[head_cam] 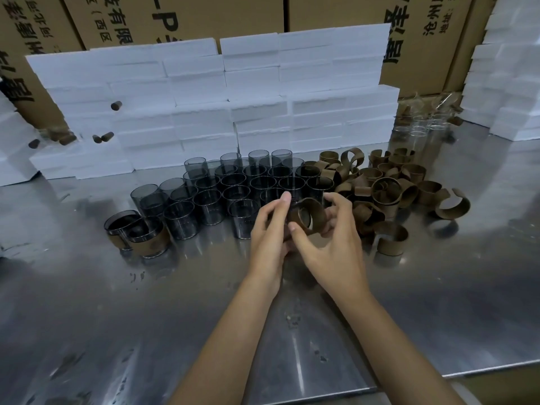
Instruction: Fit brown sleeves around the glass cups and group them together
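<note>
Your fingers of both hands are curled around one glass cup (304,220), lifted above the metal table (409,287) — the left hand (270,229) holds it from behind, the right hand (327,244) presses a brown sleeve (314,213) around it. Beyond your fingertips stand the bare cups (233,182); to their right lies the sleeve pile (388,185), and far to their left two finished cups (137,232). I judge the glass smooth, slippery and breakable, the sleeve light and springy — so hold the cup by its wall, not the rim.
</note>
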